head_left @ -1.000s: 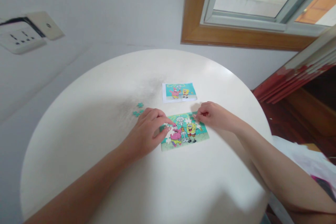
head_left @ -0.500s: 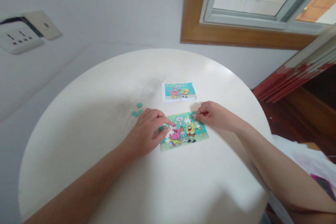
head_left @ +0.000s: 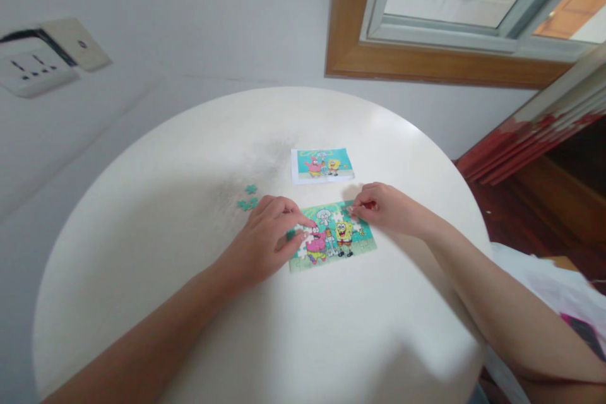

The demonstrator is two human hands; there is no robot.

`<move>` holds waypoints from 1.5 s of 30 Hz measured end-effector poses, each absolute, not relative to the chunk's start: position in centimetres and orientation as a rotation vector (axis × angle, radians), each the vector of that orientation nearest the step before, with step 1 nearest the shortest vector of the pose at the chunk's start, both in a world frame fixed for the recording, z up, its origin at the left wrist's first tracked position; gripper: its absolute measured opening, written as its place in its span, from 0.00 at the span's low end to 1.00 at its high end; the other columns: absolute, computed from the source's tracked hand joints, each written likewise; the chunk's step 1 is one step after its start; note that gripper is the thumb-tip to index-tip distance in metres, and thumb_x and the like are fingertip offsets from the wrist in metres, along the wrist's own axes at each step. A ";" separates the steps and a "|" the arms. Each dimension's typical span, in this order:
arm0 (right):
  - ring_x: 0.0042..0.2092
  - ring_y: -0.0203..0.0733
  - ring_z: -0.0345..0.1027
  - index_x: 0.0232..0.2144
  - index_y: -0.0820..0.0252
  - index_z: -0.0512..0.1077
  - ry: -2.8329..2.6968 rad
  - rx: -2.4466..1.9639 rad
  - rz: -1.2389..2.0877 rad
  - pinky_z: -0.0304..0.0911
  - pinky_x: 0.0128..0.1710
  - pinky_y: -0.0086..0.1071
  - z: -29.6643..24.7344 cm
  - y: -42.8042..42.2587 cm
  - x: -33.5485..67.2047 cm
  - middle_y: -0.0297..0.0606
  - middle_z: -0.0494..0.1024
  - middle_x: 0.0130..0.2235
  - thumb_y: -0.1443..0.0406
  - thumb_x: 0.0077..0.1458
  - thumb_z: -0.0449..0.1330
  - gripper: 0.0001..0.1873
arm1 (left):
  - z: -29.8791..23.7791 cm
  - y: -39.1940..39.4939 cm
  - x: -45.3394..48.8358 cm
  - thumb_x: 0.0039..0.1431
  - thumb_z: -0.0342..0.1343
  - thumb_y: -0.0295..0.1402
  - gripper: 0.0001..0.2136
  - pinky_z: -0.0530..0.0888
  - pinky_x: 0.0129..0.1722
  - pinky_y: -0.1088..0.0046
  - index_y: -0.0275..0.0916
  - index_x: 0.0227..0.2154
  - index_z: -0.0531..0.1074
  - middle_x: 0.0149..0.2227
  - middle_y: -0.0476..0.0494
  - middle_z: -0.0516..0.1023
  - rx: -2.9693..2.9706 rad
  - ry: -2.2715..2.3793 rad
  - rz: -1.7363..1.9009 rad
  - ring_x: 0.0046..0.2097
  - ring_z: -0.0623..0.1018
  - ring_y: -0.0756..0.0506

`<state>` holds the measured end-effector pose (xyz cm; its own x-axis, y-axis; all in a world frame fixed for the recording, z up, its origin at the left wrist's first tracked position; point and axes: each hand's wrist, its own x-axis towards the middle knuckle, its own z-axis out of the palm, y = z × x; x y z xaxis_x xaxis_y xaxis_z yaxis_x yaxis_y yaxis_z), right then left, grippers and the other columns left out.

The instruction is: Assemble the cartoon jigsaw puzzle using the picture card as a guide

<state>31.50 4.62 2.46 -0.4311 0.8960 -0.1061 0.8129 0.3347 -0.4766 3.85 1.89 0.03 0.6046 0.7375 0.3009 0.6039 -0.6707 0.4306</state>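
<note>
On the round white table lies a jigsaw puzzle point(head_left: 331, 245) with cartoon figures on a turquoise ground; white gaps show among its pieces. My left hand point(head_left: 272, 237) rests over its left side, thumb and forefinger apart near the pink starfish, nothing visible between them. At the upper right corner, my right hand point(head_left: 379, 204) pinches a small turquoise puzzle piece point(head_left: 350, 210), mostly covered by the fingertips. Several loose turquoise pieces point(head_left: 250, 189) lie to the left, just beyond my left hand. Behind the puzzle is a printed picture card point(head_left: 323, 165) with the same scene.
The white table point(head_left: 142, 252) has a grey smudge left of the card. A wall with a socket point(head_left: 35, 66) and a wood-framed window point(head_left: 449, 63) stand behind it. To the right are a red and white curtain point(head_left: 502, 148) and white sheets point(head_left: 544, 284).
</note>
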 end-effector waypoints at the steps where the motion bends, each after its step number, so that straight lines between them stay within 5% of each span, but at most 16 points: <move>1: 0.30 0.36 0.63 0.26 0.59 0.77 -2.414 -1.568 0.701 0.55 0.31 0.31 2.5 4.6 31.5 0.38 0.74 0.29 0.63 0.55 0.58 0.10 | 0.0 1.9 3.9 0.61 0.53 0.29 0.10 0.66 0.50 0.62 0.42 0.43 0.76 0.42 0.43 0.71 2.546 1.098 0.672 0.46 0.69 0.42; 13: 0.35 0.42 0.65 0.30 0.56 0.77 -2.455 -1.697 0.488 0.57 0.38 0.34 2.3 4.0 30.3 0.38 0.74 0.31 0.54 0.52 0.62 0.13 | 0.0 1.9 3.9 0.62 0.53 0.29 0.10 0.65 0.50 0.62 0.42 0.43 0.76 0.42 0.44 0.70 2.555 1.079 0.667 0.47 0.69 0.43; 45: 0.29 0.35 0.63 0.30 0.60 0.77 -2.223 -1.565 0.821 0.59 0.31 0.29 1.6 4.0 29.6 0.34 0.71 0.30 0.65 0.48 0.62 0.06 | -0.9 1.5 4.3 0.61 0.56 0.33 0.12 0.65 0.52 0.60 0.42 0.47 0.74 0.47 0.40 0.71 2.648 1.000 0.618 0.50 0.68 0.40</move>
